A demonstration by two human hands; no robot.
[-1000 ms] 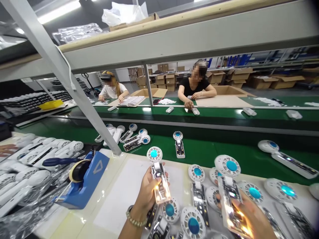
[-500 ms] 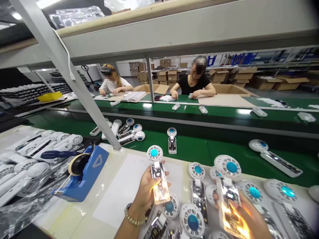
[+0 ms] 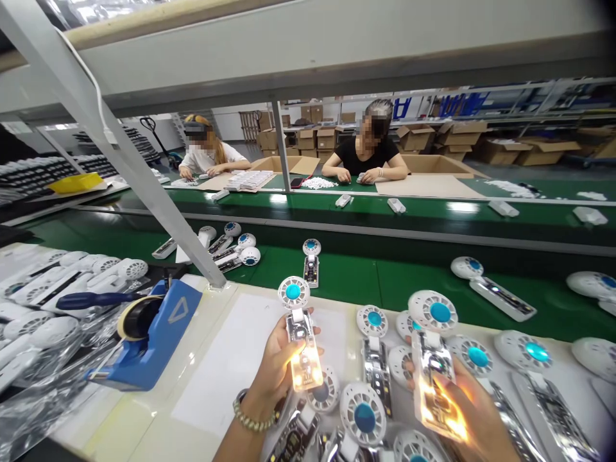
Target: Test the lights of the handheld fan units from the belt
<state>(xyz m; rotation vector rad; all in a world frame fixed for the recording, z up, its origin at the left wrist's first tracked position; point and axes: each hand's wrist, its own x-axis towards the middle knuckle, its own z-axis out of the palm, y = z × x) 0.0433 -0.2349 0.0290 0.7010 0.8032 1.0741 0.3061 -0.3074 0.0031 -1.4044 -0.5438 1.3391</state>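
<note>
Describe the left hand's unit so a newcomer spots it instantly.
Find the green belt, then the pale bench before it. There, the left hand holds the glowing unit with the round white head. The unit in the right hand glows too, but a beaded bracelet marks this wrist.

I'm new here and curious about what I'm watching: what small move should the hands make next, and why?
Perhaps the right hand should slide its thumb slightly aside: the thumb lies across the glowing part of the gadget it holds and hides some of it, so moving it would likely show more.
</note>
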